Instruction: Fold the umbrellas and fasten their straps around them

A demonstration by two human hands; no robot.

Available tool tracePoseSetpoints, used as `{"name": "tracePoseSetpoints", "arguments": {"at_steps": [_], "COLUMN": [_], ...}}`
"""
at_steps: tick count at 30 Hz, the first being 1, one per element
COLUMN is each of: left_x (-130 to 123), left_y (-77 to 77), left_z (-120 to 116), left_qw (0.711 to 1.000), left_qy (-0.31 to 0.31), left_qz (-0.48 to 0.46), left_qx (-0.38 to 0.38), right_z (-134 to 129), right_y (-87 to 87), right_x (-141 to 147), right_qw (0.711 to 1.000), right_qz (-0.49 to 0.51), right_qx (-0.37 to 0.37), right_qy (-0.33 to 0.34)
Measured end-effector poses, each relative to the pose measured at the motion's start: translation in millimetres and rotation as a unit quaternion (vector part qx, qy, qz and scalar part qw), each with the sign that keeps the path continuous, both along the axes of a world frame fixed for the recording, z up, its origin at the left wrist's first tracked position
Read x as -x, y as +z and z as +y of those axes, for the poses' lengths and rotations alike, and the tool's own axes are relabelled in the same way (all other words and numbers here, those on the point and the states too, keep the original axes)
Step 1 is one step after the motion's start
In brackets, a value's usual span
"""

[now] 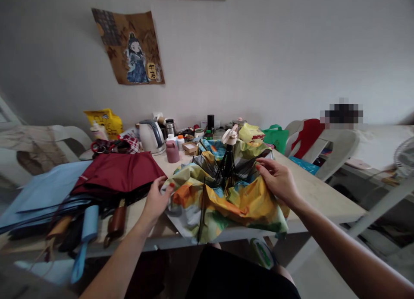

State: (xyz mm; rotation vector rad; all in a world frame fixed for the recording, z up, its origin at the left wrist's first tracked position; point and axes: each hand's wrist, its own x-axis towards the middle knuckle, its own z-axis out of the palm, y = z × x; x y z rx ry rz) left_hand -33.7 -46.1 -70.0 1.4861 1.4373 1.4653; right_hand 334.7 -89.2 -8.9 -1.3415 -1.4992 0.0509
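A partly folded umbrella [233, 199] with a yellow, orange and green patterned canopy stands on the table in front of me. Its black shaft points up to a cream handle [229, 136], and the loose cloth spreads around it. At the canopy's left edge is my left hand [158, 198], thumb against the cloth and fingers apart. My right hand [277, 178] pinches the canopy's right edge between thumb and fingers. To the left lie a folded dark red umbrella [121, 171] with a brown handle [117, 219] and a light blue umbrella [48, 189].
Behind the umbrella stand a white kettle [150, 135], a pink bottle [172, 151], a small cardboard box [190, 149] and several jars. A green bag [276, 138] is at the back right. White chairs flank the table [326, 199]; another person's head is blurred at far right.
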Motion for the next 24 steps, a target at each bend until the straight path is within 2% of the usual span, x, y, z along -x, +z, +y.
{"name": "tracePoseSetpoints", "arguments": {"at_steps": [1, 3, 5, 6, 7, 9, 10, 11, 12, 13, 15, 17, 19, 21, 24], "left_x": [-2, -12, -24, -29, -32, -31, -29, -27, -25, -25, -29, -38, -49, -56, -57], "left_y": [-1.9, -2.1, -0.1, 1.1, 2.6, 8.5, 13.6, 20.4, 28.5, 37.6, 55.4, 69.1, 76.7, 79.8, 81.3], "left_z": [-4, -13, -18, -18, -15, -7, -2, 2, 6, 10, 20, 33, 51, 69, 88], "left_qw": [0.995, 0.959, 0.924, 0.926, 0.942, 0.985, 0.996, 0.998, 0.995, 0.991, 0.981, 0.971, 0.958, 0.949, 0.945], "left_qy": [-0.049, -0.177, -0.260, -0.264, -0.238, -0.117, -0.053, -0.009, 0.005, -0.010, -0.079, -0.155, -0.209, -0.219, -0.178], "left_qz": [-0.052, -0.151, -0.209, -0.209, -0.190, -0.116, -0.073, -0.035, -0.001, 0.029, 0.082, 0.126, 0.164, 0.197, 0.235], "left_qx": [0.063, 0.160, 0.185, 0.170, 0.140, 0.050, -0.003, -0.054, -0.099, -0.132, -0.156, -0.130, -0.107, -0.112, -0.140], "right_z": [-4, -14, -24, -28, -30, -31, -29, -27, -24, -22, -17, -13, -10, -10, -14], "right_y": [4.1, 15.3, 26.7, 30.8, 33.5, 33.7, 31.7, 29.0, 26.0, 23.3, 19.4, 17.5, 16.6, 16.4, 20.2], "right_x": [6, 24, 50, 63, 75, 92, 98, 101, 103, 104, 107, 112, 119, 122, 110], "right_qw": [0.997, 0.977, 0.954, 0.944, 0.934, 0.912, 0.904, 0.900, 0.903, 0.912, 0.935, 0.942, 0.935, 0.928, 0.911], "right_qz": [-0.058, -0.175, -0.261, -0.299, -0.333, -0.388, -0.400, -0.399, -0.383, -0.354, -0.285, -0.253, -0.264, -0.279, -0.294], "right_qx": [-0.039, -0.118, -0.149, -0.135, -0.104, -0.012, 0.032, 0.066, 0.086, 0.090, 0.074, 0.062, 0.066, 0.073, 0.078], "right_qy": [-0.022, -0.042, -0.003, 0.036, 0.076, 0.133, 0.151, 0.165, 0.176, 0.185, 0.198, 0.211, 0.228, 0.237, 0.277]}}
